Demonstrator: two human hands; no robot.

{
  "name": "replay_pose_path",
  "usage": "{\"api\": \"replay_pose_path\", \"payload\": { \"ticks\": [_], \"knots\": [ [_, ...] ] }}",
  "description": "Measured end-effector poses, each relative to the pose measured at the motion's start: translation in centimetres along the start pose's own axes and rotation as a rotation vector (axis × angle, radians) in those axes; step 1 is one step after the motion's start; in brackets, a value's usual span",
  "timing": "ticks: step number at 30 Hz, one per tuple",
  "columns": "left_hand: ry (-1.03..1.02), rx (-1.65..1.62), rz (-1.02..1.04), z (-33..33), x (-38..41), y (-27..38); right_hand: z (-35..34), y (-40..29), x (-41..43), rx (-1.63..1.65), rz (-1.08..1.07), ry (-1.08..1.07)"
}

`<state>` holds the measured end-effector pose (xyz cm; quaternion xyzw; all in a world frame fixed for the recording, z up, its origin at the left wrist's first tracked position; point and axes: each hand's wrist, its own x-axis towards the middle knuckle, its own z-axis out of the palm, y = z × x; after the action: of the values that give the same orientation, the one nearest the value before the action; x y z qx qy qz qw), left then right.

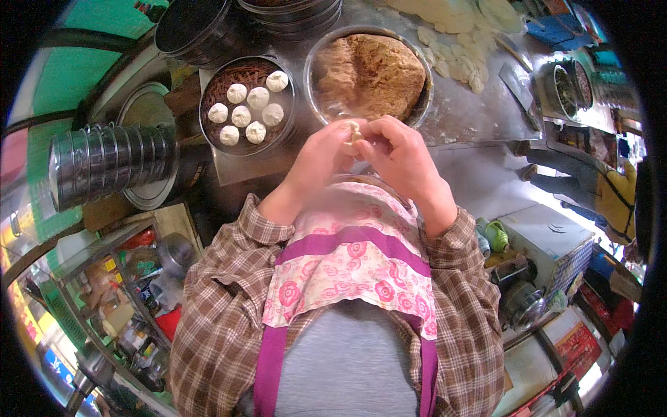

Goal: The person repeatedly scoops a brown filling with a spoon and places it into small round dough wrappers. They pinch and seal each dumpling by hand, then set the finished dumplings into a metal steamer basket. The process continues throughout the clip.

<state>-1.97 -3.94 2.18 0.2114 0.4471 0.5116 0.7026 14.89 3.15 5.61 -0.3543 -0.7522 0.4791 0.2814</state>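
My left hand [320,159] and my right hand [398,151] meet in front of the apron, their fingertips pinching a small piece of pale dough [355,134] between them. Most of the dough is hidden by the fingers. Just beyond them stands a round metal basin [428,104] filled with a large mound of brown filling [388,73]. To the left is a round steamer tray [206,125] with a brown slatted liner, on which several pleated white buns [258,98] sit apart from or close to one another.
Flattened dough wrappers [458,57] lie on the metal worktop [453,114] at the back right, near a flat metal blade [516,86]. Stacked steamers [112,161] stand at the left, with more [193,31] behind the tray. Another person [573,182] is at the far right.
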Motion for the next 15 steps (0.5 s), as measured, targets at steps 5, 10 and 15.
{"api": "replay_pose_path", "payload": {
  "ticks": [5,10,15],
  "knots": [
    [0.007,0.206,-0.022,0.4,-0.2,0.4,0.1,0.4,-0.2,0.010,-0.006,0.002],
    [-0.076,0.112,-0.002,0.0,-0.4,0.7,0.7,0.4,0.0,0.012,-0.101,0.008],
    [-0.116,0.223,0.108,-0.4,-0.6,0.9,1.2,-0.4,-0.1,-0.020,-0.084,0.016]
  ]
}}
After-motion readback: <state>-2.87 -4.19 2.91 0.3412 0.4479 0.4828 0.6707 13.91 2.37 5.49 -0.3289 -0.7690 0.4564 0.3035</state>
